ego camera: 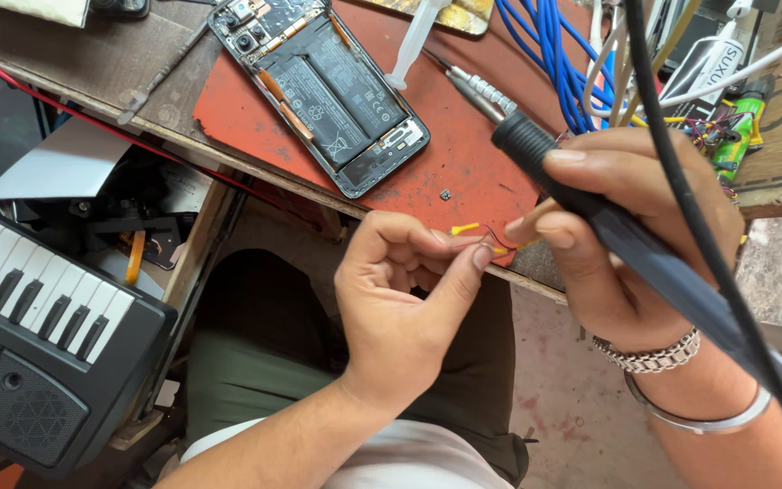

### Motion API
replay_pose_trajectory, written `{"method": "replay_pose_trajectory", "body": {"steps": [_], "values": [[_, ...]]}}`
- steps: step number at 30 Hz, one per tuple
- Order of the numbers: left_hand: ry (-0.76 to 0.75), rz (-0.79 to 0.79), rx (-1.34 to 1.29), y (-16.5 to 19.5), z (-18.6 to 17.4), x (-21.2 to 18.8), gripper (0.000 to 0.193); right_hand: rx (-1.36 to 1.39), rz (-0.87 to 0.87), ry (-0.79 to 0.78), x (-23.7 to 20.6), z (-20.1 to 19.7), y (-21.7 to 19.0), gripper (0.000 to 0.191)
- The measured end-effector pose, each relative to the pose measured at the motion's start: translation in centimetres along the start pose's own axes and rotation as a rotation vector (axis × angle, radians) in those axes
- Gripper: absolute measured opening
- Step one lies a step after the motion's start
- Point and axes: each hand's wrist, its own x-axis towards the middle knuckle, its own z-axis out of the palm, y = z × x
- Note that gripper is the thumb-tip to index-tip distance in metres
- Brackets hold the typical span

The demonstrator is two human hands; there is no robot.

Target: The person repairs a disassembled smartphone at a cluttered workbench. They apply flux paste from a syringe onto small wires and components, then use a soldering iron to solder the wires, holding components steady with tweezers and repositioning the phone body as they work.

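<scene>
Left hand (400,290), fingers pinched on thin wire (492,237) at worktop (119,63) edge. Right hand (631,240), fingers clenched round soldering iron (545,154) and touching wire. Opened phone (323,86) lay on red mat (463,154). Keyboard (42,344) sat beside knee.

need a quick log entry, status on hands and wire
Left hand pinching thin yellow wire. Right hand gripping dark soldering iron, also touching wire. Nothing in the way.

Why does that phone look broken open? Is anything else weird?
The black smartphone lies on the worn red mat with its back off, battery and circuit boards bare. A tiny dark loose part sits alone on the mat nearby. Blue cables tangle at the back.
</scene>
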Motion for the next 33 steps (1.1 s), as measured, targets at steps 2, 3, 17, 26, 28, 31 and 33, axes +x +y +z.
{"method": "replay_pose_trajectory", "body": {"steps": [2,3,17,26,28,31,33], "values": [[0.016,-0.012,-0.005,-0.1,0.1,-0.1,0.025,-0.018,0.003,-0.035,0.4,-0.1,-0.3,0.031],[0.017,-0.001,0.016,-0.1,0.0,-0.1,0.025,-0.026,-0.005,-0.051,0.6,-0.1,-0.4,0.031],[-0.203,0.692,0.670,1.2,-2.1,2.1,0.027,-0.161,0.056,-0.097,2.0,1.3,-0.8,0.029],[-0.268,0.897,0.892,0.9,-3.1,3.1,0.031,0.023,0.242,-0.060,2.2,1.8,-0.7,0.024],[-0.268,0.912,0.909,0.9,-3.2,3.4,0.032,0.026,0.257,-0.062,2.2,1.9,-0.6,0.023],[-0.255,0.913,0.910,0.9,-3.1,3.7,0.030,0.052,0.312,-0.065,2.1,2.0,-0.6,0.024],[-0.261,0.924,0.926,1.1,-3.1,3.9,0.029,0.072,0.323,-0.064,2.1,2.0,-0.6,0.025]]}}
